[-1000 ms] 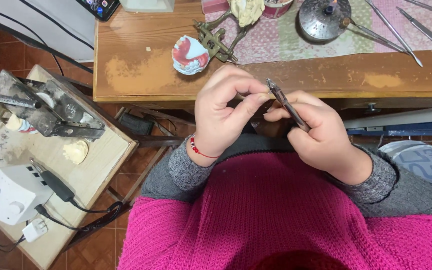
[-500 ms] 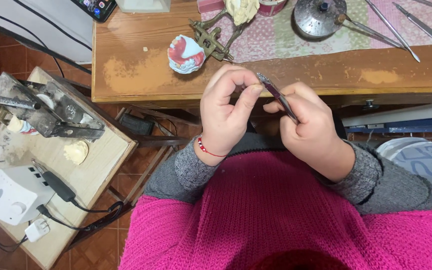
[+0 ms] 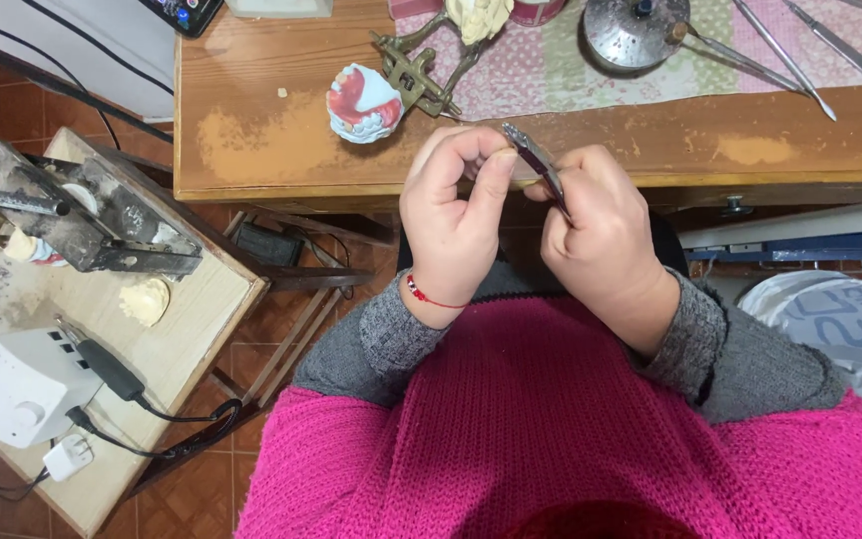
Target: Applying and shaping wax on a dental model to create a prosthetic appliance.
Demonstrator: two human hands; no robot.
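While the right hand (image 3: 601,235) grips a thin metal hand tool (image 3: 538,170), the left hand (image 3: 456,205) pinches closed at its tip, just before the wooden bench (image 3: 251,140). On the bench lie a pink denture model (image 3: 363,103) and, beyond, a patterned cloth (image 3: 551,70).

head cam | looks steeply down | close over lap, wooden bench (image 3: 251,150) edge
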